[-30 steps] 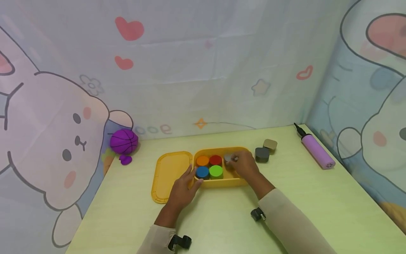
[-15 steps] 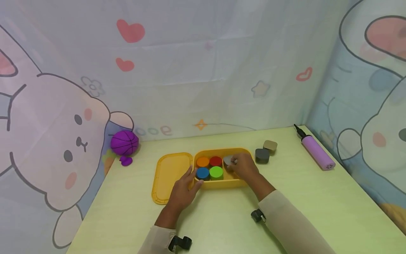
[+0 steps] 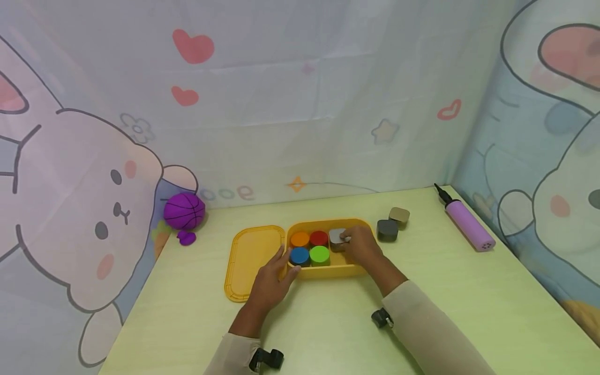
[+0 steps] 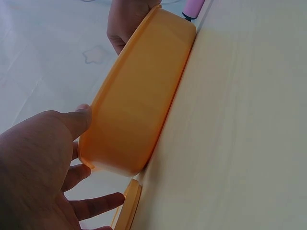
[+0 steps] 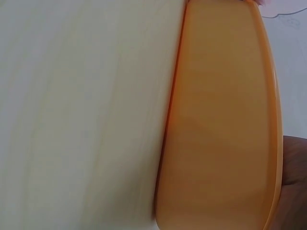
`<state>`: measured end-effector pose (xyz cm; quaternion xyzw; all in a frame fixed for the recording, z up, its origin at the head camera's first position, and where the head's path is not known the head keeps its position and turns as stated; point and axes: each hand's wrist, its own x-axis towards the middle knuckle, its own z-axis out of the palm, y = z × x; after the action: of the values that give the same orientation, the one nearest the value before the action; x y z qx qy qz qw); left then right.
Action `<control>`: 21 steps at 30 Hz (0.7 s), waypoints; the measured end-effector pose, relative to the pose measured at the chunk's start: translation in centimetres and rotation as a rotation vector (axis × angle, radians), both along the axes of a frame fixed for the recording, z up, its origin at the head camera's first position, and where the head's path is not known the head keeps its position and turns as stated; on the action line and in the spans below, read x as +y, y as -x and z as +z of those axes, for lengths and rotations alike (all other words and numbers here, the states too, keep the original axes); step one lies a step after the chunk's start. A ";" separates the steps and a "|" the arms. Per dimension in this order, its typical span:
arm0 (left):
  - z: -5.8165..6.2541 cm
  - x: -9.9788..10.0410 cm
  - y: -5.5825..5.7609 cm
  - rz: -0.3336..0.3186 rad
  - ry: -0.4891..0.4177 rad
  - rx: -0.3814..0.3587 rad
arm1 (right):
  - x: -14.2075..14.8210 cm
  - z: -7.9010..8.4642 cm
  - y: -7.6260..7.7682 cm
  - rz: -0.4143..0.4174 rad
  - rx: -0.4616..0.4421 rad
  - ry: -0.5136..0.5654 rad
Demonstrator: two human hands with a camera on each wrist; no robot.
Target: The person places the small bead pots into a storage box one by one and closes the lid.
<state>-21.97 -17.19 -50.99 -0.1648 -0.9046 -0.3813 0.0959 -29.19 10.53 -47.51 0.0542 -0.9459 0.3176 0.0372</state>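
In the head view a yellow plastic box (image 3: 328,272) stands on the table. At its left end my left hand (image 3: 271,281) holds the corner, thumb on the near wall and fingers at the end wall; the left wrist view shows the thumb (image 4: 79,120) by the rim. My right hand (image 3: 363,246) reaches over the box's right half, thumb and finger pinching a grey rounded-square block (image 3: 336,237) inside. Left of it sit round pieces with orange (image 3: 300,239), red (image 3: 319,238), blue (image 3: 299,255) and green (image 3: 320,254) tops. The right fingertips are hidden in the right wrist view.
The yellow lid (image 3: 253,260) lies flat left of the box. Dark grey (image 3: 387,230) and tan (image 3: 399,216) blocks are on the right, with a purple hand pump (image 3: 470,225) farther right. A purple ball (image 3: 184,210) and small purple object (image 3: 186,238) stand at far left.
The grey block has gone from tilted to nearly level inside the box, more of its top showing beside the right fingers. The left hand stays at the box corner.
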 end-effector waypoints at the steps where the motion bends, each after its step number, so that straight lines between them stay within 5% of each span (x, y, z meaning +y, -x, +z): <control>1: 0.0 0.0 0.0 0.000 0.000 0.002 | 0.0 0.0 0.0 0.002 -0.004 0.006; 21: 0.0 0.0 -0.1 0.002 -0.004 -0.009 | 0.6 0.2 0.1 0.065 0.039 0.070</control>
<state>-21.91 -17.16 -51.03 -0.1619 -0.9043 -0.3839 0.0926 -29.27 11.16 -47.31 0.0896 -0.9310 0.3506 0.0473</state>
